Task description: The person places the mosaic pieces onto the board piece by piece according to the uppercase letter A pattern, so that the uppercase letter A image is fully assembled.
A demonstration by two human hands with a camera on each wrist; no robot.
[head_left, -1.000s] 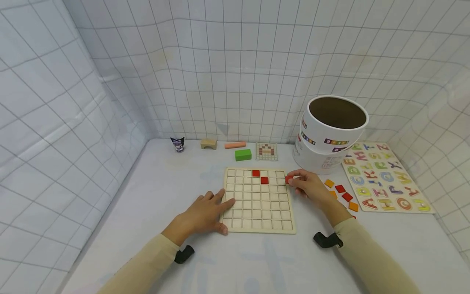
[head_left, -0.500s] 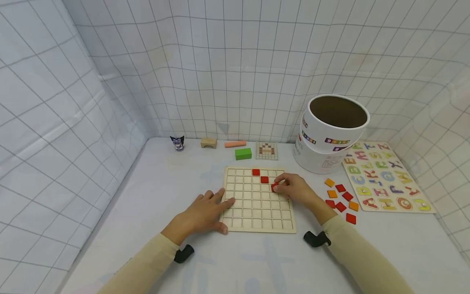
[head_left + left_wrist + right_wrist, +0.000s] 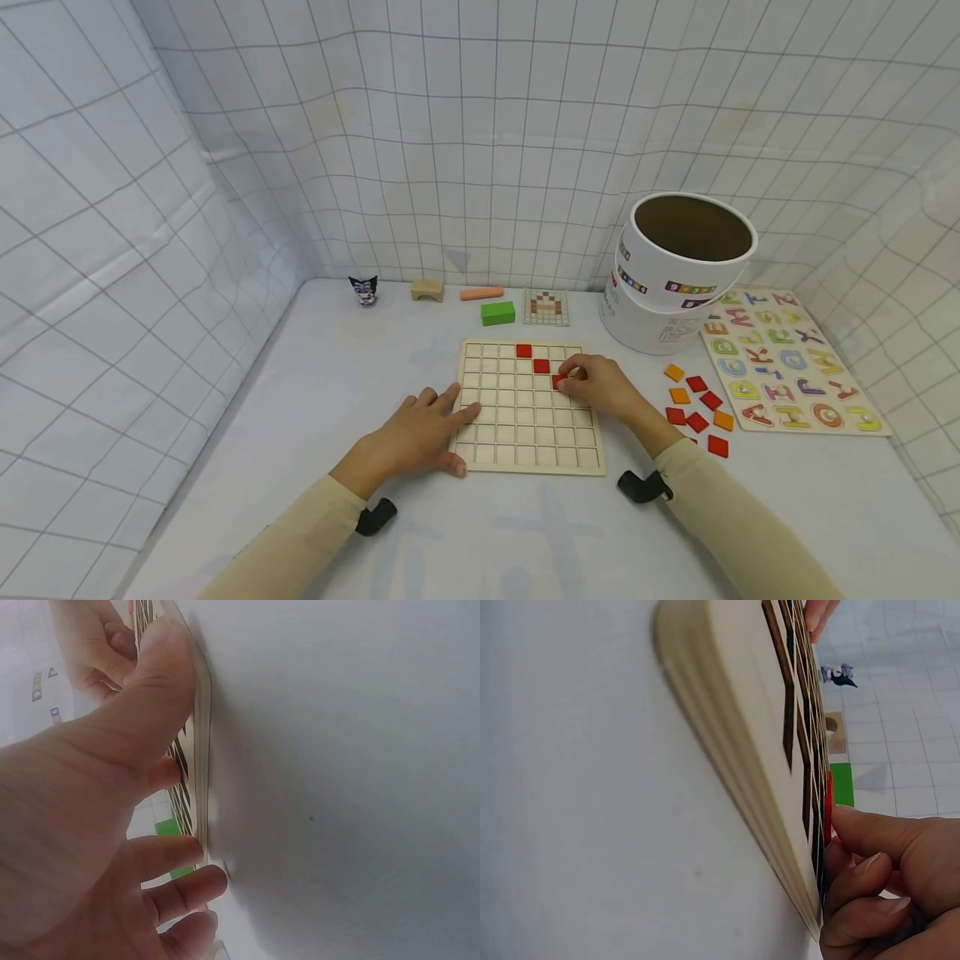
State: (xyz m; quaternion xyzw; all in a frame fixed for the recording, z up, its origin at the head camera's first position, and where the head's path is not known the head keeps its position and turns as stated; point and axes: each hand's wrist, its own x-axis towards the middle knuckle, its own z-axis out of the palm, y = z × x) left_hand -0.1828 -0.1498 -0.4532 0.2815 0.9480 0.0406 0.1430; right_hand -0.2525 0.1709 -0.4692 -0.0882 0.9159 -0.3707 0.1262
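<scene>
The work surface is a pale table (image 3: 360, 392) enclosed on three sides by a white sheet with a grey grid (image 3: 465, 133), which hangs as back and side walls.

A wooden grid board (image 3: 517, 433) lies flat on the table between the two hands. The left hand (image 3: 420, 433) rests on the board's left edge with fingers extended and relaxed, thumb along the near corner; it holds nothing. The right hand (image 3: 603, 387) has its fingertips curled onto a red tile (image 3: 558, 382), pinching it at a cell in the board's third row. Two more red tiles (image 3: 532, 358) sit in cells just beyond those fingertips, stepping diagonally away.

To the right of the right hand, loose red and orange tiles (image 3: 697, 404) lie on the table. Farther right is an alphabet puzzle (image 3: 787, 358); beyond the hand stands a white tub (image 3: 675, 275), open at the top. Along the back wall are a green block (image 3: 497, 314), a small pattern card (image 3: 545, 307), a pink stick (image 3: 481, 293), a wooden arch (image 3: 426, 291) and a small figurine (image 3: 363, 292).
</scene>
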